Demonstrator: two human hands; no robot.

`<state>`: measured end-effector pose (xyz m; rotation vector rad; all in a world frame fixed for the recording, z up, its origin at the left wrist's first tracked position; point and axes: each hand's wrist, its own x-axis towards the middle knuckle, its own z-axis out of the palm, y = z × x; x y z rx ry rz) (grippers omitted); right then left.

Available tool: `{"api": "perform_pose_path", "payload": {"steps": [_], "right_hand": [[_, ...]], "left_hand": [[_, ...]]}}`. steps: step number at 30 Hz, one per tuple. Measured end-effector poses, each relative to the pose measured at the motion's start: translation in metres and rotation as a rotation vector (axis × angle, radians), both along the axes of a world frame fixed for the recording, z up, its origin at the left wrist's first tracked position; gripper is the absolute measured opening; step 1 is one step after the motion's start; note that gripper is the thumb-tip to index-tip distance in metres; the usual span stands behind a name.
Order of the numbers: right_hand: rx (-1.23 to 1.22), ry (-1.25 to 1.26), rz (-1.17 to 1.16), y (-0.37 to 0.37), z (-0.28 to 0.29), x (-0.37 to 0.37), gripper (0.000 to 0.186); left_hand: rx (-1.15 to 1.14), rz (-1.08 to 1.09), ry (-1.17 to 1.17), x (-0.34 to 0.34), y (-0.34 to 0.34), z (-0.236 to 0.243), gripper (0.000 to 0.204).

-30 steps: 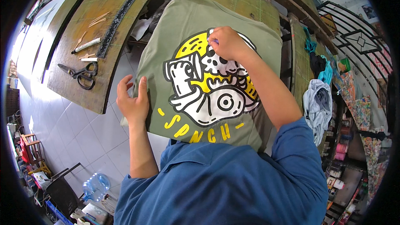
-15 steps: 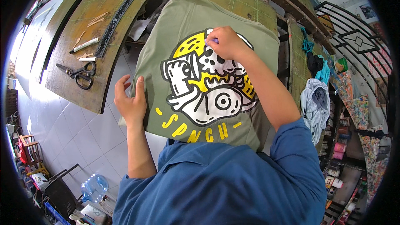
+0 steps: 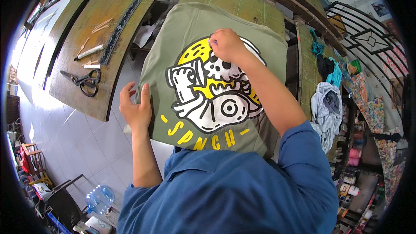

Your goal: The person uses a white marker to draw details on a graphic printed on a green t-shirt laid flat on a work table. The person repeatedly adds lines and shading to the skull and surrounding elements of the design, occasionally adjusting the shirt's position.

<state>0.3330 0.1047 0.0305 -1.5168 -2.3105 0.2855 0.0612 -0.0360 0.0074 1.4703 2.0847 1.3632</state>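
Observation:
An olive T-shirt (image 3: 164, 43) lies stretched on a board in front of me, printed with a cartoon skull and shapes in yellow, white and black, with yellow lettering below. My right hand (image 3: 228, 45) is closed on a small purple object (image 3: 212, 43), mostly hidden by my fingers, at the top of the print. My left hand (image 3: 136, 104) rests at the shirt's left edge, fingers apart, holding nothing.
A left board (image 3: 78, 99) carries black scissors (image 3: 82, 78), a dark square ruler (image 3: 121, 21), wooden sticks (image 3: 102, 25) and white tubes (image 3: 89, 52). Clothes (image 3: 326, 112) hang at right by a black railing (image 3: 372, 42). A water jug (image 3: 99, 199) stands on the tiled floor.
My right hand has moved slightly left along the top of the print, still gripping the purple object. My left hand stays at the shirt's edge.

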Motion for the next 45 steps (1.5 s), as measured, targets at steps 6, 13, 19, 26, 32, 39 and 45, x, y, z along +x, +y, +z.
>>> {"api": "perform_pose_path", "payload": {"steps": [6,13,19,26,32,39,45], "right_hand": [[-0.048,-0.118,-0.075,-0.002,0.010,0.002,0.015],[-0.172,0.369,-0.191,-0.027,0.064,0.057,0.023],[0.518,0.198,-0.186,-0.090,0.131,0.166,0.019],[0.817,-0.299,-0.713,-0.172,0.080,0.295,0.020],[0.508,-0.055,-0.781,-0.220,0.028,0.275,0.021],[0.636,0.219,-0.675,-0.268,0.032,0.185,0.008],[0.520,0.517,-0.725,-0.303,-0.015,0.132,0.017]], "left_hand": [[0.021,-0.018,-0.022,-0.002,0.000,-0.003,0.039],[0.012,-0.018,-0.047,-0.003,-0.004,-0.002,0.038],[-0.012,-0.053,-0.011,-0.007,-0.002,-0.008,0.039],[-0.014,-0.095,0.180,0.002,-0.002,-0.008,0.039],[-0.011,-0.121,0.226,0.002,0.005,-0.006,0.043],[0.051,-0.149,0.296,0.008,0.003,-0.001,0.046],[0.087,-0.143,0.232,0.002,-0.005,-0.002,0.044]]}}
